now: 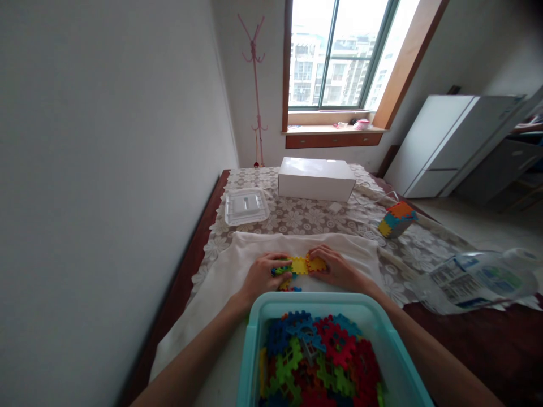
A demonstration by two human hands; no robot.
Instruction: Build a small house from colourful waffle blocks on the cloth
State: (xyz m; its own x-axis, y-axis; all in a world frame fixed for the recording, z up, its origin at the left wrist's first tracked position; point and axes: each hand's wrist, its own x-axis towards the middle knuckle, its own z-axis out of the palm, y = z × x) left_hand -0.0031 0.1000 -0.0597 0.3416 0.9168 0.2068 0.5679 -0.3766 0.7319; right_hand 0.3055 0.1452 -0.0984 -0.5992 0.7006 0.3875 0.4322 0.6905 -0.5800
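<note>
A row of joined foam puzzle tiles [300, 264], yellow and orange with green and blue at the left end, lies on a white cloth [237, 254]. My left hand [263, 272] has its fingers curled on the left end of the row. My right hand [335, 265] presses closed fingers on the orange tile at the right end. A few loose tiles [289, 286] lie just under the row. In front of me a teal bin [254, 339] holds several red, blue and green tiles.
A built tile cube [396, 219] stands at the right. A white box [316, 178] and a clear plastic lid [246, 206] sit farther back on the lace tablecloth. A plastic bag [475, 280] lies at the right edge. A wall runs along the left.
</note>
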